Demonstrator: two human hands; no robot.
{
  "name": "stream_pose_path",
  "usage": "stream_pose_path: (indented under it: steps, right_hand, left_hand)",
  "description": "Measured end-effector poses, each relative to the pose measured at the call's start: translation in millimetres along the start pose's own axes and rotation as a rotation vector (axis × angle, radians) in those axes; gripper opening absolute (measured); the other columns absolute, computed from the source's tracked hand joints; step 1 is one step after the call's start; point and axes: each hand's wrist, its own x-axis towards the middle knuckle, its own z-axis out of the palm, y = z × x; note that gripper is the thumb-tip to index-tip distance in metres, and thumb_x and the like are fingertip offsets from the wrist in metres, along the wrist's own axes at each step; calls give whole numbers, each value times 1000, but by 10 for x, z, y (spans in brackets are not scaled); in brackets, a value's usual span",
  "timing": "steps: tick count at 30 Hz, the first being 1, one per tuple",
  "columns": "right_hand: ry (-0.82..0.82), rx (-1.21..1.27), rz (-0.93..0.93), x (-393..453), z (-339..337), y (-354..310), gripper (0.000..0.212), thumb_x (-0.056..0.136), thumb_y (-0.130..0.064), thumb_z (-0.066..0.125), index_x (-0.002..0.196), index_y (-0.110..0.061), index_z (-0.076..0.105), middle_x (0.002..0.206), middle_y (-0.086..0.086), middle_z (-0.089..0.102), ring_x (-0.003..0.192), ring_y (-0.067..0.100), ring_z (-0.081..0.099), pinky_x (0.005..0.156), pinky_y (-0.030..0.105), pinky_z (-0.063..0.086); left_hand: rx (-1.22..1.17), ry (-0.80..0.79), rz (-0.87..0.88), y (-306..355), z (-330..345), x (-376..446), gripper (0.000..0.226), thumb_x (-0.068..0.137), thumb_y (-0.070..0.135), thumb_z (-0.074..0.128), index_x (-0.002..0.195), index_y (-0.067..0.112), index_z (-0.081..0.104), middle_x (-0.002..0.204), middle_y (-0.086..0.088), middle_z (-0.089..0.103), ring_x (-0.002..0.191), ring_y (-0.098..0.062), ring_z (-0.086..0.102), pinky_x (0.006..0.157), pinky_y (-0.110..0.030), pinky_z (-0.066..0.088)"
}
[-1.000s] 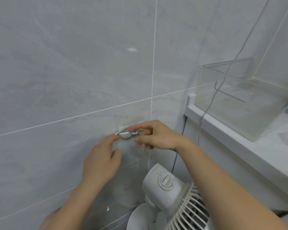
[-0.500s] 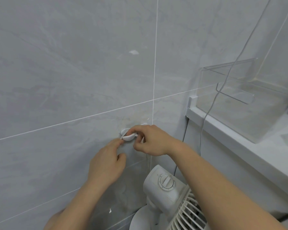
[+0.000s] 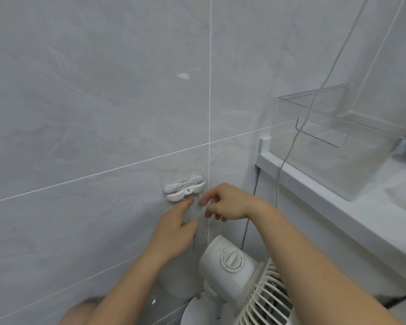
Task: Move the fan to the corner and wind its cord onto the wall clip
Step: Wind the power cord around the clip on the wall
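Observation:
A white wall clip (image 3: 184,188) with winged arms is stuck on the grey tiled wall. The fan's white cord (image 3: 203,227) passes round the clip and hangs down toward the white fan (image 3: 230,275) standing below at the wall. My right hand (image 3: 225,204) is just below and right of the clip and pinches the cord between thumb and fingers. My left hand (image 3: 174,231) is lower left; its forefinger points up toward the clip's underside and its other fingers curl round a cord strand.
A white ledge (image 3: 338,207) runs along the right with a clear plastic box (image 3: 345,141) on it. Another thin cable (image 3: 298,137) hangs in front of the box. A knee (image 3: 77,313) shows at the bottom left.
Both hands have dropped from the clip to just below it, so the clip now shows fully. The right hand has drawn the cord downward.

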Motion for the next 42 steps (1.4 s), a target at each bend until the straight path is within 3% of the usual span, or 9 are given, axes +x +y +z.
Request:
stream_pose_path:
  steps: [2, 6, 11, 14, 17, 25, 30, 35, 42]
  right_hand:
    - [-32, -18, 12, 45, 40, 34, 30, 89, -19, 68, 119, -25, 68, 98, 2, 70, 78, 15, 65, 68, 27, 56]
    - [-98, -76, 7, 97, 93, 7, 31, 94, -33, 68, 123, -23, 69, 118, 3, 69, 96, 18, 63, 77, 28, 54]
    - [-122, -193, 67, 153, 135, -61, 23, 100, -37, 54, 97, -17, 65, 103, 2, 65, 92, 19, 59, 84, 33, 48]
    - [-108, -57, 118, 168, 112, -66, 31, 105, -37, 45, 85, -17, 58, 85, -1, 66, 79, 17, 57, 75, 31, 49]
    - [-50, 5, 127, 156, 58, -24, 43, 105, -47, 43, 80, -16, 55, 69, 3, 67, 67, 19, 56, 70, 29, 48]
    - [239, 177, 156, 218, -71, 20, 47, 102, -43, 51, 65, -16, 58, 66, 6, 50, 62, 22, 47, 68, 31, 41]
    - [217, 343, 241, 263, -71, -112, 39, 98, -46, 47, 77, -17, 61, 75, 0, 51, 65, 18, 40, 64, 30, 36]
    - [207, 346, 165, 253, -72, -102, 43, 83, -50, 63, 96, -9, 73, 87, -2, 58, 76, 17, 48, 73, 32, 40]
    - [625, 81, -192, 227, -91, -156, 4, 83, -20, 69, 80, -23, 70, 74, -13, 68, 70, 6, 60, 68, 15, 43]
  left_hand:
    - [-112, -49, -50, 61, -42, -8, 70, 79, 21, 56, 147, 33, 43, 77, 1, 77, 68, 4, 63, 74, -26, 50]
    - [-327, -119, -110, 135, -79, -35, 76, 75, 21, 53, 149, 32, 40, 79, -6, 78, 64, -1, 65, 67, -26, 54]
    - [-426, -126, -115, 88, -81, -39, 67, 87, 7, 51, 147, 34, 42, 87, -8, 79, 81, -15, 73, 73, -34, 56]
    - [-239, -88, -85, 42, -151, -21, 67, 74, 28, 57, 139, 42, 48, 100, 4, 77, 89, -13, 74, 81, -36, 58]
    - [86, 61, 50, 67, -236, -46, 37, 79, 33, 60, 115, 38, 65, 110, 17, 68, 76, -5, 67, 84, -31, 54]
    - [73, 192, 207, 70, -286, -18, 26, 87, 18, 64, 111, 26, 69, 108, 12, 64, 100, 1, 58, 76, -2, 36]
    - [119, 205, 194, 66, -270, 12, 32, 82, 30, 58, 113, 28, 67, 105, 16, 58, 97, 1, 56, 96, -29, 46]
    - [97, 201, 177, 90, -291, 17, 38, 75, 36, 53, 110, 32, 67, 98, 20, 55, 96, 10, 54, 99, -39, 46]
    - [60, 205, 191, 79, -280, -10, 32, 77, 36, 55, 106, 34, 68, 101, 18, 57, 100, 7, 55, 100, -44, 45]
